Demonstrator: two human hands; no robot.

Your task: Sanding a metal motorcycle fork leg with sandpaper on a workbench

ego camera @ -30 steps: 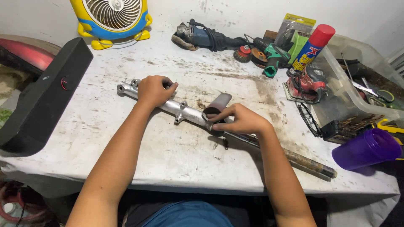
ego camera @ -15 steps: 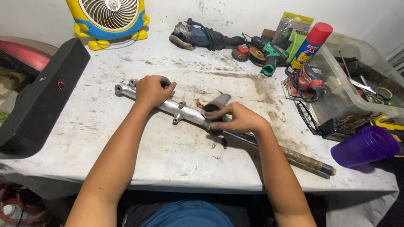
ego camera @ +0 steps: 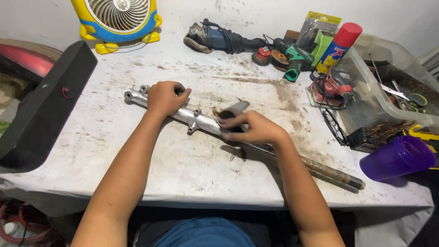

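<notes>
I see the fork leg lying slantwise across the stained white table. My left hand is clamped over its silver end, and my right hand is curled around a short grey sleeve at its middle. A purple cup sits well to the right.

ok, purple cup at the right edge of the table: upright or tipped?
Tipped. The purple cup lies on its side near the table edge, its wider mouth end pointing left toward the rusty tube. Contents: cannot tell.
</notes>
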